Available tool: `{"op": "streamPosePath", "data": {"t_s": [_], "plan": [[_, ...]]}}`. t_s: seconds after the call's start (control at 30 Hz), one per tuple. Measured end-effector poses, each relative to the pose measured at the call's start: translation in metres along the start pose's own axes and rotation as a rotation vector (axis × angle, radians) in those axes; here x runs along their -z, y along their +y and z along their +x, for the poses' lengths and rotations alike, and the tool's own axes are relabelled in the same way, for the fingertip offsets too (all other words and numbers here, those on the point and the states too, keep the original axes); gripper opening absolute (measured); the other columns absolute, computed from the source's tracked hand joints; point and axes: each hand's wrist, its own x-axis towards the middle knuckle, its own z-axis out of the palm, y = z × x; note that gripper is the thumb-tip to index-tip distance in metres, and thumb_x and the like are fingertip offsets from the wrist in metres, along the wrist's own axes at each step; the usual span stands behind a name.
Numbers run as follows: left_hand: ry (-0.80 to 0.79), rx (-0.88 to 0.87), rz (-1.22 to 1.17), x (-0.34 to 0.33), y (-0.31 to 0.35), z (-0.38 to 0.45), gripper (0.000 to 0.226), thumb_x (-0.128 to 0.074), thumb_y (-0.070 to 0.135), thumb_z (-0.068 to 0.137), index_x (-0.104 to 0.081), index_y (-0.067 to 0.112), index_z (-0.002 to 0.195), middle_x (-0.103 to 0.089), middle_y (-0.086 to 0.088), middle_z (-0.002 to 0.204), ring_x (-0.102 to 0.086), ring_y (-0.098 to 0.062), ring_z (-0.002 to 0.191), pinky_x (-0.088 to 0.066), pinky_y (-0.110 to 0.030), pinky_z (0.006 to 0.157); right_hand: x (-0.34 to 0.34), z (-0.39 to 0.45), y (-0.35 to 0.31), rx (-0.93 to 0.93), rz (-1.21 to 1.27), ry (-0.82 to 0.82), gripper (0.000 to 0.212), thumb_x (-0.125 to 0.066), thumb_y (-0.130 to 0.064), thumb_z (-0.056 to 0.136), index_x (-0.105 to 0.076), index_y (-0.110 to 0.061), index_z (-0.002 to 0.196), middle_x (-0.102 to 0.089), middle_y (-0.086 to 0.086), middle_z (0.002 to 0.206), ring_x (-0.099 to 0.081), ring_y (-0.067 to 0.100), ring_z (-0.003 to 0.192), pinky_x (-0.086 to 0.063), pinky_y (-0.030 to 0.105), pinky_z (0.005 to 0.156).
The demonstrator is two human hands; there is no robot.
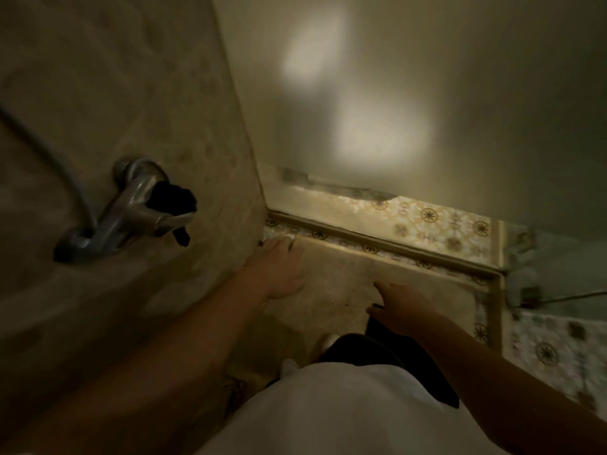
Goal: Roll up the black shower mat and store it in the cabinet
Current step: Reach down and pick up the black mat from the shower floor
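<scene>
In the head view, which is dim and blurred, the left hand (279, 270) is seen stretched forward and down with its palm turned to the floor and its fingers loosely spread. Nothing is held in it. Its fingertips lie at the far corner of a pale beige rectangular floor panel (345, 274), hard against the marbled beige wall (131, 93); whether they press on it cannot be told.

The right hand (404, 307) is held lower and nearer the body, open, with the fingers pointing forward and toward the left hand. Nothing is seen to be gripped in it.

The black shower mat cannot be made out with certainty. A narrow black strip (377, 323) is seen just under the thumb side of the right hand, its long axis running from that hand back toward the body, where it merges with dark clothing; it cannot be settled whether it is mat or trouser leg. If it is the mat, the right hand is judged much the nearer, and the left hand would have to be brought back across the beige panel.

A crumpled black cloth (174, 198) is draped on the chrome mixer tap (131, 205), up the wall to the left of the left hand. No cabinet is in view
</scene>
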Motion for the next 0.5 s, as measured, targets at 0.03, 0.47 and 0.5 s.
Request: {"op": "streamPosePath", "data": {"t_s": [0.03,0.47,0.5], "plan": [[-0.010,-0.038,0.017,0.004,0.006,0.012,0.085,-0.051,0.061,0.077,-0.023,0.023,0.148,-0.018,-0.012,0.158,-0.021,-0.032,0.142,-0.031,-0.048,0.110,0.002,0.001,0.008,-0.027,0.017,0.009,0.074,-0.051,-0.058,0.088,-0.027,-0.021,0.147,-0.041,0.005,0.148,-0.044,0.026,0.128,-0.042,0.036,0.096],[-0.172,-0.401,0.370,0.065,0.112,0.164,0.087,-0.046,0.063,0.083,-0.008,0.026,0.152,-0.001,-0.008,0.162,-0.005,-0.031,0.147,-0.022,-0.052,0.113,0.015,0.016,0.100,-0.263,0.296,-0.002,0.061,-0.048,-0.055,0.090,-0.039,-0.018,0.138,-0.051,0.006,0.135,-0.052,0.025,0.116,-0.049,0.039,0.089],[-0.175,-0.435,0.393,0.068,0.122,0.172,0.086,-0.046,0.063,0.084,-0.008,0.026,0.152,0.000,-0.008,0.162,-0.005,-0.031,0.147,-0.023,-0.052,0.113,0.014,0.013,0.105,-0.294,0.325,-0.008,0.061,-0.048,-0.055,0.090,-0.039,-0.019,0.138,-0.051,0.005,0.135,-0.053,0.025,0.115,-0.049,0.039,0.088]]}}
